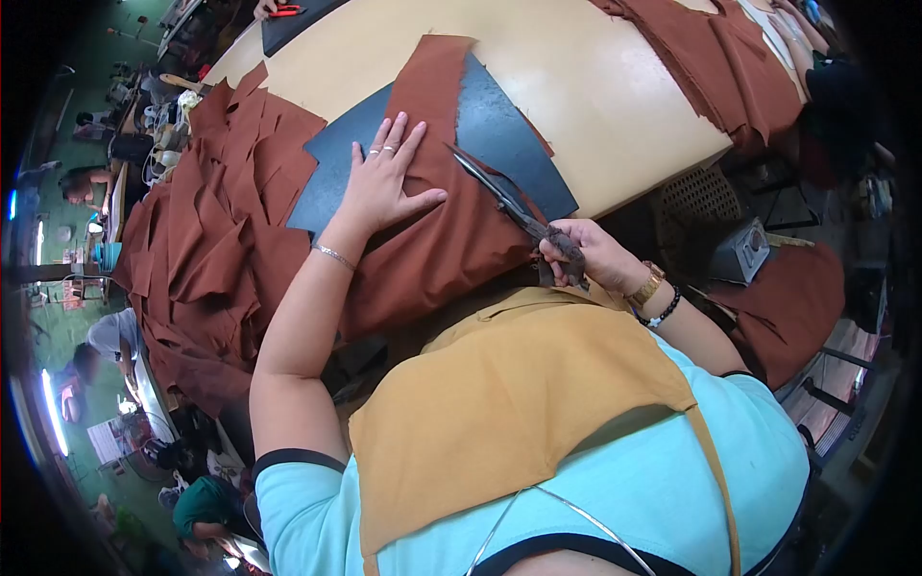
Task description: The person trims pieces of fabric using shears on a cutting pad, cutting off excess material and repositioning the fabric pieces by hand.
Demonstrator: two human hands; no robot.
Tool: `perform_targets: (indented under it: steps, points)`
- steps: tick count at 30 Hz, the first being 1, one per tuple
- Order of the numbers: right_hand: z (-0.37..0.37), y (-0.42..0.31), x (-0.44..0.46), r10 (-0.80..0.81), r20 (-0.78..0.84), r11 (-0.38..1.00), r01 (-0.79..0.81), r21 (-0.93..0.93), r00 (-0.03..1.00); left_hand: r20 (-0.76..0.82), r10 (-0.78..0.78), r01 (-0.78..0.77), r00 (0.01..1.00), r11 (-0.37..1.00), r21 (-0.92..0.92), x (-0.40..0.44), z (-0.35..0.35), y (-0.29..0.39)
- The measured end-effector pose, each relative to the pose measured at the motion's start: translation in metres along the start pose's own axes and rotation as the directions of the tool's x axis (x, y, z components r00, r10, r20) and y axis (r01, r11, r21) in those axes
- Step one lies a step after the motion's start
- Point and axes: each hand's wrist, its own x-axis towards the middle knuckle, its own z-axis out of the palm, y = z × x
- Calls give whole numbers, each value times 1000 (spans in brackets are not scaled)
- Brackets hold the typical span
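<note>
My left hand lies flat with fingers spread on a rust-brown piece of fabric. Under that fabric is a dark blue-grey board or pattern sheet, which shows on both sides of the cloth. In my right hand is a pair of large fabric scissors, its handles wrapped in dark cloth. The blades point up and left along the fabric's right edge, close to the cloth. Toward my mustard apron the fabric hangs over the table edge in folds.
A heap of rust-brown cut pieces fills the left of the pale table. More brown fabric lies at the far right, beside another person's arm. An iron stands on the right. At the top, another person's hand is near red-handled scissors.
</note>
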Motion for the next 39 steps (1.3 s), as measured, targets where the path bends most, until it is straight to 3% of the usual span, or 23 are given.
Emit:
perform_targets:
  steps: [23,29,32,35,36,39]
  points:
    - [2,-2,4,15,1,1000,-15,-12,1000,-31,-211,213,977,976,49,-22,8,44]
    - [7,1,-2,-23,-34,1000,23,8,999,-83,-264,265,961,964,3,-21,15,41]
    - [7,1,-3,-9,-40,1000,10,20,999,-64,-314,306,947,945,-112,-10,-13,36]
    - [5,2,-1,-6,-43,1000,5,-15,999,-16,-219,219,976,976,9,11,-43,24]
    - [5,1,0,-11,-36,1000,10,-14,999,-155,-141,142,978,990,-6,16,-33,12]
    - [5,-1,-3,-20,-29,1000,20,-3,999,-12,-85,82,996,982,-170,36,-35,-10]
